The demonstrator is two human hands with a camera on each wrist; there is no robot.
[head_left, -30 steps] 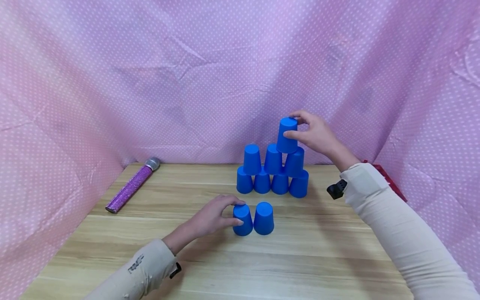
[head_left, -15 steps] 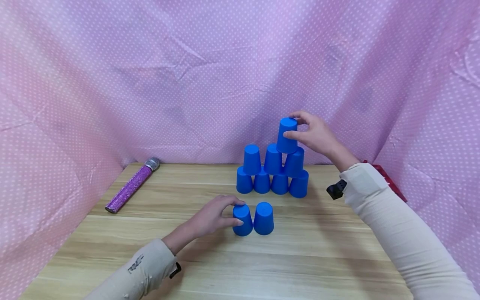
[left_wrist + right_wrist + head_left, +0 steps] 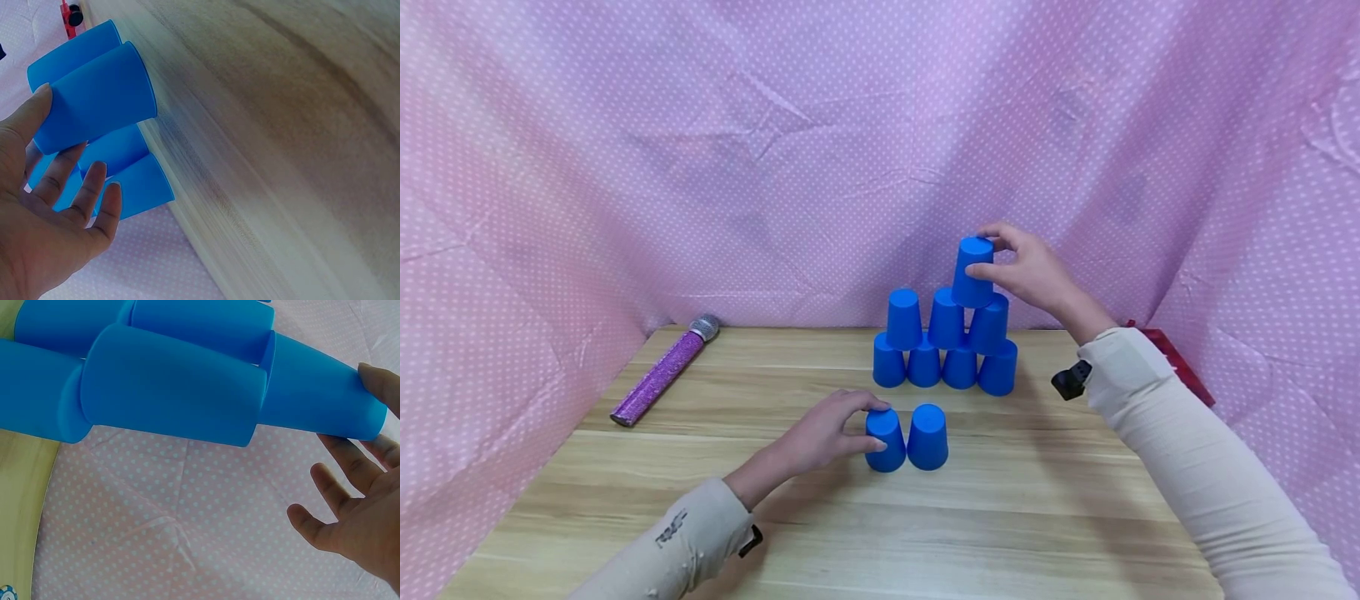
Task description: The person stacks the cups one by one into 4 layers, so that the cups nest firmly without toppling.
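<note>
In the head view several upside-down blue cups stand in rows: a bottom row with a cup point(image 3: 889, 361) at its left end, and a second row of three, including a cup point(image 3: 904, 320). My right hand point(image 3: 1033, 271) pinches another blue cup point(image 3: 973, 283) between thumb and fingers, its rim right at the tops of the second row's middle and right cups. Nearer me, my left hand point(image 3: 823, 433) holds an upside-down blue cup point(image 3: 887, 450) on the table, thumb on its front and fingers at its top. A second blue cup point(image 3: 928, 437) stands close on its right.
A microphone with a glittery purple handle point(image 3: 658, 377) lies at the table's left. A red object point(image 3: 1180, 367) sits at the right edge, partly behind the right sleeve. Pink dotted cloth point(image 3: 775, 167) hangs behind and beside the wooden table point(image 3: 1000, 533).
The cup in my right hand has shifted very slightly left and down over the second row. My left hand and the other cups have stayed where they were.
</note>
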